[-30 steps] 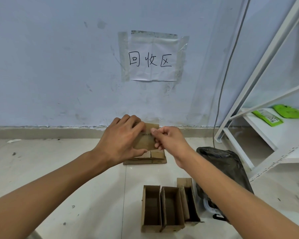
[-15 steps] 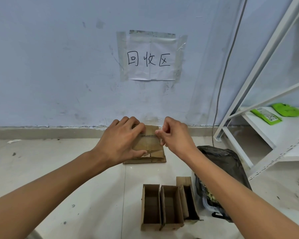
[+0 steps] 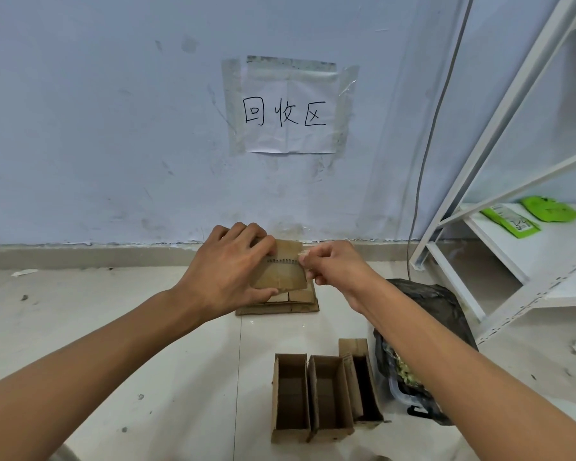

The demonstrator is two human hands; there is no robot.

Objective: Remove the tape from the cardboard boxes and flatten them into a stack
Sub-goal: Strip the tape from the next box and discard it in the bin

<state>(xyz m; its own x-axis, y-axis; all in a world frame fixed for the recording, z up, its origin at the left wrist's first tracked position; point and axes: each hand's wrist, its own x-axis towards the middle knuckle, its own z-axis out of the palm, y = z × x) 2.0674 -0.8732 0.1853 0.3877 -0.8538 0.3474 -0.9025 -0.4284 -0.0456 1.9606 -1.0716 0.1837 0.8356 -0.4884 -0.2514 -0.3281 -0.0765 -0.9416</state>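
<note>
Flattened stack behind open boxes; bag seemingly right.

One brown cardboard box is held up off the floor, flattened, its broad face toward the camera, with a dark dotted line across its upper part. A strip of clear tape lifts from its upper right corner. Directly below, a stack of flattened boxes lies on the floor near the wall. Nearer the camera, three open boxes stand side by side, touching, their openings upward.
</note>
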